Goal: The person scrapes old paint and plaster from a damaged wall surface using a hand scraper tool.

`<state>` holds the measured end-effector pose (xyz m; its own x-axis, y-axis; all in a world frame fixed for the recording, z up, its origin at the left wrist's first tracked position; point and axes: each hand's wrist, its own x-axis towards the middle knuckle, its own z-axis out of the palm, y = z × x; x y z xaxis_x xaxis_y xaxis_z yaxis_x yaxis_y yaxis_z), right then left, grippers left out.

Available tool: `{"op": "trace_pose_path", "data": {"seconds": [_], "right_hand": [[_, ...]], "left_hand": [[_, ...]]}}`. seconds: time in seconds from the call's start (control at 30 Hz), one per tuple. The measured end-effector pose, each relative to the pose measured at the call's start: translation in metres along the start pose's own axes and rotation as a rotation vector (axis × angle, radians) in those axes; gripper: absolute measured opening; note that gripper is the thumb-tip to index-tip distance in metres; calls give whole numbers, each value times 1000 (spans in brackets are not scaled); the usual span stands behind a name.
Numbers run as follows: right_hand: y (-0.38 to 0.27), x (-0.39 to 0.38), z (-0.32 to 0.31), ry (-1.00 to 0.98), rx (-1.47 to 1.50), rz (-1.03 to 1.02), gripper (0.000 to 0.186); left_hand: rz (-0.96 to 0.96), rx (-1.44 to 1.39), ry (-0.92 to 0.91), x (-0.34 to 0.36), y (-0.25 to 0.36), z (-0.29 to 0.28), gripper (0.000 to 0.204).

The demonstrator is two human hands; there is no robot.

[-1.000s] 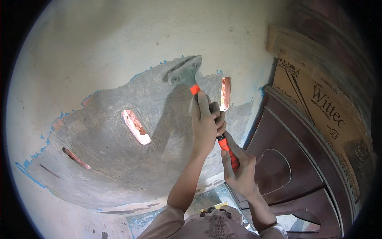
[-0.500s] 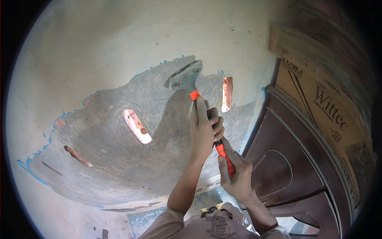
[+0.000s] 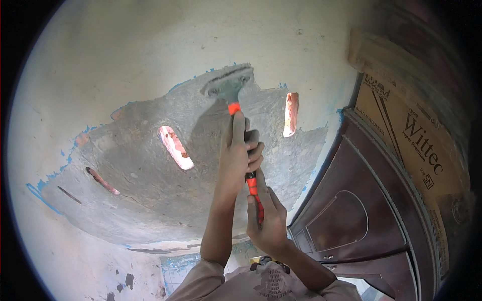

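Observation:
With both hands I grip a long-handled scraper (image 3: 228, 86) with a wide metal head and an orange and black handle. My left hand (image 3: 236, 145) is wrapped round the upper handle, its thumb or a finger stretched along it toward the head. Lower down, my right hand (image 3: 268, 215) closes round the ribbed orange grip (image 3: 253, 188). The scraper's head lies near the upper border of a bare grey patch (image 3: 135, 150) on the wall. Pale paint (image 3: 150, 55) surrounds this patch, with ragged blue flakes along its edge.
Elongated openings pierce the grey patch: one left of my hands (image 3: 175, 148), one to their right (image 3: 291, 114) and a darker slot (image 3: 103, 181) farther left. A dark brown wooden cabinet (image 3: 371, 175) stands at the right, with a cardboard box (image 3: 401, 130) beyond it.
The scraper and both hands have shifted left and slightly up along the wall. The scraper's head has turned a little, and the view has shifted slightly.

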<state>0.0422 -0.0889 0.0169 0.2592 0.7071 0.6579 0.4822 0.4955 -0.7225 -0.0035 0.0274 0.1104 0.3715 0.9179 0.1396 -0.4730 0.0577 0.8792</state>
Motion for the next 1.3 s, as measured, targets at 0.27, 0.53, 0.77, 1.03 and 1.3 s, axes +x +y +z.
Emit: {"op": "trace_pose_path", "data": {"seconds": [0.27,0.53,0.77,1.03,1.3], "right_hand": [[9,4,-12,-59,51,48,49],[62,-96,-46,-182,-76,92,60],[80,-94,-70,-130,71,126,59],[77,-38,-73,-126,-33,-5,56],[85,-34,-65,-120,32,11,54]], "left_hand": [[120,-87,-53,-2,-13,-12,30],[145,-134,296,-58,-144,-45,41],[134,-207,198,-51,-149,-4,43],[278,6,170,-26,-128,17,41],[241,-23,123,-18,-123,15,48]]}}
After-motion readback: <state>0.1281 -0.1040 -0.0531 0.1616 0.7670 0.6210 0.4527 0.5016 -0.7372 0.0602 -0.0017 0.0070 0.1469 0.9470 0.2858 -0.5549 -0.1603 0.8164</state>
